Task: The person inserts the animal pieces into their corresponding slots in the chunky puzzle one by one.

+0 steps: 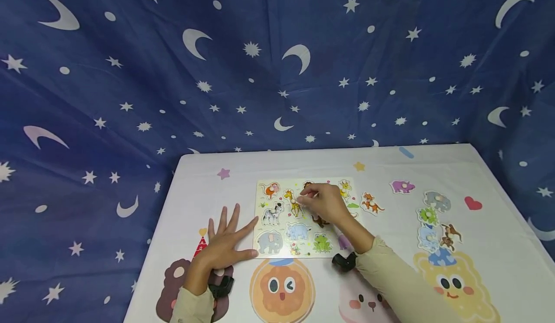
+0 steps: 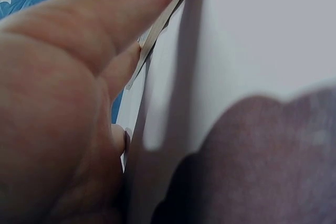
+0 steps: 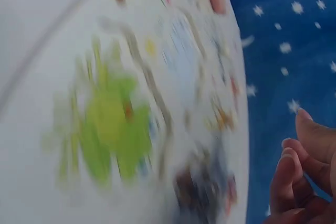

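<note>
Seating an animal piece in the animal peg puzzle board [image 1: 303, 217]

Left hand [image 1: 225, 241] flat on bench [image 1: 477, 265], fingers spread, thumb against board's edge. Right hand [image 1: 323, 202] above giraffe piece [image 1: 294, 202], fingers curled, apparently pinching something; unclear what. Next, probably: lowering squarely into a matching recess.

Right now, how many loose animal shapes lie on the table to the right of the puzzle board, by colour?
orange shape: 1
purple shape: 1
grey shape: 1
green shape: 1
blue shape: 1
brown shape: 1
Total: 6
A purple patch beside the right arm is too hidden to count.
</note>
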`<action>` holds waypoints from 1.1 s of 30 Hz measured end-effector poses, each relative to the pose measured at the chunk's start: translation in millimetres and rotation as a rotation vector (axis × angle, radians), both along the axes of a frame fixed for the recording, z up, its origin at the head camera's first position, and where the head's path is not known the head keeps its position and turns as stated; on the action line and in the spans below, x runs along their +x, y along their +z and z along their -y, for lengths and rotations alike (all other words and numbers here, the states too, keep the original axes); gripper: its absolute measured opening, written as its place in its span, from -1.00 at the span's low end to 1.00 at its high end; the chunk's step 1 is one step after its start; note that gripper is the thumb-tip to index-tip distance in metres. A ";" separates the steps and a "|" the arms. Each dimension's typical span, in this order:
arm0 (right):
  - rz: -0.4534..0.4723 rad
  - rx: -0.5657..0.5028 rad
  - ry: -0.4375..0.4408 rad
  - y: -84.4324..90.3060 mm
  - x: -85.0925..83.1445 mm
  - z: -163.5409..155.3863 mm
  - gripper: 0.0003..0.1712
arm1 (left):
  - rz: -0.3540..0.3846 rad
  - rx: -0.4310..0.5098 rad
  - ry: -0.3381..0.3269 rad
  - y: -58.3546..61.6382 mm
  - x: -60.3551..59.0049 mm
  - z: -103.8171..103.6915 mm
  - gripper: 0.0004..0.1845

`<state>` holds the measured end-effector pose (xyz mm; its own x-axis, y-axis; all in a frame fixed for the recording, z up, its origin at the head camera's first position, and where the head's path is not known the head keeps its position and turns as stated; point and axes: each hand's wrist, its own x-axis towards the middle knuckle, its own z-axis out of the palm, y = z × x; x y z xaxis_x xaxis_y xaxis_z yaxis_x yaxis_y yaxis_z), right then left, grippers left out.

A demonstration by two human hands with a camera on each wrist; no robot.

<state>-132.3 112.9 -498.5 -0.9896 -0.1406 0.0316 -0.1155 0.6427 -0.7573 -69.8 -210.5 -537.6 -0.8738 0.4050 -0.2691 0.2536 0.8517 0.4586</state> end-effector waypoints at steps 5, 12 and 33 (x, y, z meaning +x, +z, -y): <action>-0.034 -0.007 -0.070 8.2 -0.6 -44.6 -0.78 | -0.005 0.005 0.008 -1.6 -0.2 -0.2 -0.03; -0.049 0.041 -0.164 9.4 8.7 -106.1 -0.74 | -0.042 0.028 0.014 -2.4 3.2 -0.2 -0.04; 0.111 0.197 -0.156 -1.1 70.9 -298.4 -0.63 | 0.009 0.010 0.007 -0.9 0.6 -1.1 -0.04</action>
